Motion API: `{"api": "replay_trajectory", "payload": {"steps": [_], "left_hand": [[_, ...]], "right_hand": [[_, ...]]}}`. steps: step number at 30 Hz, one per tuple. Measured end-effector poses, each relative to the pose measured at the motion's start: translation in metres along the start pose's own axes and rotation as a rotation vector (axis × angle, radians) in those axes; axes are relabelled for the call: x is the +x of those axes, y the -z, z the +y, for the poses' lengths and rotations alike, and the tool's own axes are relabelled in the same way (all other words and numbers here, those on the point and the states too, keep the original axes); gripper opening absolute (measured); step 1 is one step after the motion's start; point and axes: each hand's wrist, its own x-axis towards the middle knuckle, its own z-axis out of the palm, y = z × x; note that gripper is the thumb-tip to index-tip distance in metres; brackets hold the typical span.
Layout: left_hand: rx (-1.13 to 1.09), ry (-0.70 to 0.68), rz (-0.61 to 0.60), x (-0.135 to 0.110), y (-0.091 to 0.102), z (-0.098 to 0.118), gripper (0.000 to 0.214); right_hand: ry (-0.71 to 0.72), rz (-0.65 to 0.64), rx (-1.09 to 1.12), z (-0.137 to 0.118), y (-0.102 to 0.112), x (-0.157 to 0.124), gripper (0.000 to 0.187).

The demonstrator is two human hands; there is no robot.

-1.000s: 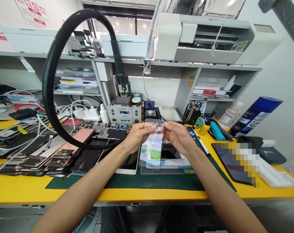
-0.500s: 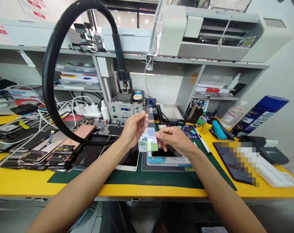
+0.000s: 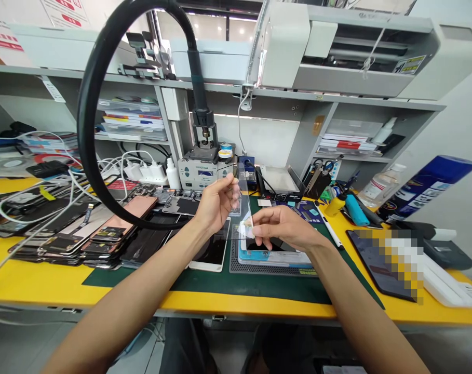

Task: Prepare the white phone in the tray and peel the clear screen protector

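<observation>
Clear sheet (image 3: 243,202), pinched by the left hand (image 3: 217,202) and the right hand (image 3: 280,226), is held at eleven o'clock from the dark-screened phone (image 3: 278,246), its bright colours of half a second ago gone, suggesting a turn mid-handling.

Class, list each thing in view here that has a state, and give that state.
left hand, pinching the clear sheet
right hand, pinching the clear sheet
clear sheet, raised between both hands
white-edged device by the left wrist, face up, screen dark
station display, looks lit
clear bottle, capped
black hose, bent into a loop
white pen, lying down
</observation>
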Motion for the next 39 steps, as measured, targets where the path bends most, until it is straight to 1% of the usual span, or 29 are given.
{"api": "replay_trajectory", "payload": {"steps": [3, 11, 17, 19, 23, 24, 26, 29, 31, 32, 34, 36, 39], "left_hand": [[0.0, 0.003, -0.017, -0.001, 0.0, 0.0, 0.019], [0.014, 0.027, -0.081, 0.0, 0.001, -0.001, 0.019], [0.014, 0.042, -0.08, -0.001, 0.001, -0.002, 0.02], [0.009, 0.031, -0.072, -0.001, 0.002, -0.002, 0.02], [0.009, 0.009, -0.045, 0.002, 0.003, -0.001, 0.02], [0.014, 0.003, -0.037, 0.002, 0.003, -0.001, 0.02], [0.03, -0.009, -0.016, 0.002, 0.003, -0.001, 0.02], [0.067, -0.016, -0.008, 0.0, 0.002, 0.002, 0.021], [0.094, -0.003, -0.08, -0.003, 0.001, 0.003, 0.029], [0.102, 0.006, -0.139, -0.004, 0.001, 0.004, 0.034], [0.102, 0.032, -0.274, -0.007, 0.001, 0.006, 0.04], [0.093, 0.059, -0.38, -0.009, 0.001, 0.007, 0.043], [0.076, 0.074, -0.455, -0.009, 0.003, 0.007, 0.041]], "right_hand": [[0.013, -0.034, -0.019, 0.0, 0.0, 0.0, 0.031], [0.038, -0.008, -0.012, 0.003, 0.0, 0.001, 0.027], [0.06, 0.037, -0.006, 0.004, -0.002, 0.002, 0.032], [0.05, 0.024, -0.032, 0.003, -0.001, 0.002, 0.032], [0.019, -0.049, -0.086, 0.002, 0.0, 0.001, 0.032], [0.018, -0.047, -0.088, 0.002, -0.001, 0.001, 0.031], [0.029, 0.019, -0.084, 0.002, -0.002, 0.002, 0.029], [0.047, 0.214, -0.022, 0.003, -0.002, 0.004, 0.027], [0.058, 0.308, 0.067, 0.004, -0.001, 0.004, 0.025], [0.069, 0.328, 0.114, 0.005, 0.0, 0.004, 0.025], [0.11, 0.322, 0.195, 0.005, 0.002, 0.004, 0.023], [0.155, 0.298, 0.245, 0.003, 0.003, 0.003, 0.022], [0.19, 0.301, 0.285, 0.001, 0.003, 0.002, 0.021]]}}
